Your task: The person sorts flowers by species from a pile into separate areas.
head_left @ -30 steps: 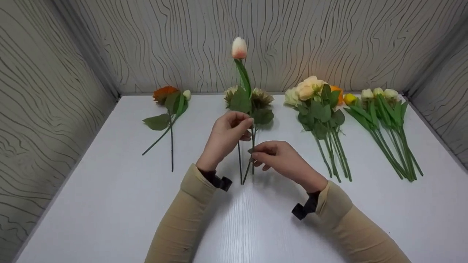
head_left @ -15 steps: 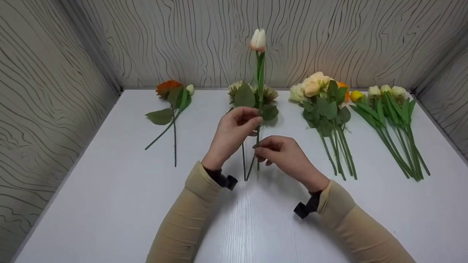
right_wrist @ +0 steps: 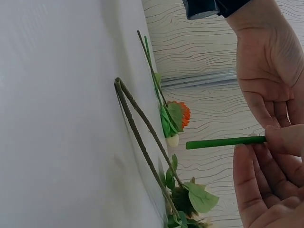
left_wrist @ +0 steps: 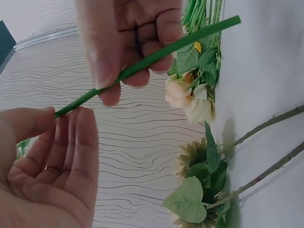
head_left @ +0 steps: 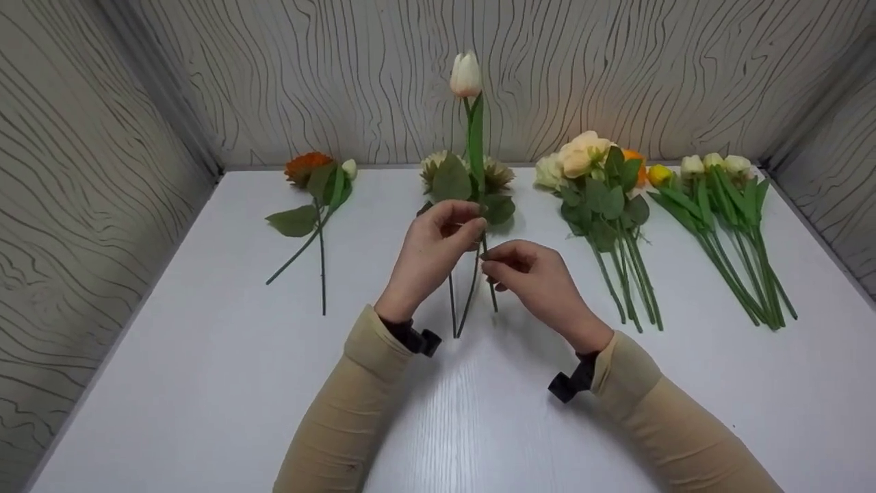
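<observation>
A white tulip, pinkish at its base, stands upright above the table in both hands. My left hand pinches its green stem just under the leaves. Lower down, my right hand pinches the same stem between thumb and fingers. In the left wrist view the stem slants up to the right past both hands. Its cut end sticks out beyond the fingers in the right wrist view. Behind the hands lie two brownish-beige flowers with dark stems, partly hidden by the left hand and tulip.
An orange flower and a white bud lie at the left on the white table. Peach roses lie right of centre, beside white and yellow tulips. A patterned wall rises behind.
The tulip's bloom has shifted right, then partly back left, and has turned. My right hand has moved up along the stem, closer to the left hand.
</observation>
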{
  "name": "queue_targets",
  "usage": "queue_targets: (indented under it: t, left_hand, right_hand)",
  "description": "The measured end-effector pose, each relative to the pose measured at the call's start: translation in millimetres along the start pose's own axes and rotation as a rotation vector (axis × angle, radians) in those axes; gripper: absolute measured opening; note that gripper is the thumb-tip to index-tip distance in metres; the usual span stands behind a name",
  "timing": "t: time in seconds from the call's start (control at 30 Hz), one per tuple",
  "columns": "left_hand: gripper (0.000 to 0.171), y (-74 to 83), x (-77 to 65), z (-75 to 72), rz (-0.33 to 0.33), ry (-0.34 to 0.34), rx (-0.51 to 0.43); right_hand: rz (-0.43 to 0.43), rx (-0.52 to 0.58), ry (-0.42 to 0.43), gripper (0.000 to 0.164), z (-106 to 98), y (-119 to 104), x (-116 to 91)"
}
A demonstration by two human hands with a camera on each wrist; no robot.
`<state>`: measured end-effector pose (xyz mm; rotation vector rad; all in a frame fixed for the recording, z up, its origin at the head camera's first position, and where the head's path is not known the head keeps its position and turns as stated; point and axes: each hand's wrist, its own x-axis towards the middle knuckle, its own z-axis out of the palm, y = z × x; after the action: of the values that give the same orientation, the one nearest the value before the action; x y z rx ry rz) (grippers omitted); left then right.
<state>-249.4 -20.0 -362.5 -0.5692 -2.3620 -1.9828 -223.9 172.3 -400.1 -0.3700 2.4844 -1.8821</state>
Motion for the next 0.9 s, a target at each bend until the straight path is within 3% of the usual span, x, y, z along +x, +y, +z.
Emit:
queue_targets:
  t: [0.1, 0.17, 0.4, 0.5, 0.6, 0.7, 0.9]
  left_hand:
    - [0.039, 3.7, -5.6, 6.7, 0.042, -0.026, 0.15]
    - [0.046, 5.8, -10.6, 15.0, 0.105, -0.067, 0.295]
    - [0.068, 6.5, -35.8, 71.0, 0.534, -0.323, 0.951]
    - [0.073, 1.9, -51.4, 93.6, 0.62, -0.467, 1.135]
    - [0.074, -2.6, -63.9, 108.7, 0.64, -0.583, 1.194]
    - [0.074, -4.5, -71.2, 117.3, 0.642, -0.644, 1.208]
    - [0.072, -4.6, -73.5, 122.9, 0.644, -0.672, 1.214]
  right_hand:
    - [-0.002, -0.069, 0.05, 0.022, -16, -2, -2]
    - [0.014, -0.113, 0.09, 0.025, -35, 1, -4]
    - [0.174, -0.333, 0.238, 0.048, -141, 20, -29]
    - [0.259, -0.458, 0.281, 0.053, -189, 33, -41]
    - [0.339, -0.565, 0.288, 0.058, -230, 46, -54]
    - [0.389, -0.64, 0.281, 0.058, -262, 59, -65]
    - [0.431, -0.738, 0.282, 0.047, -289, 75, -79]
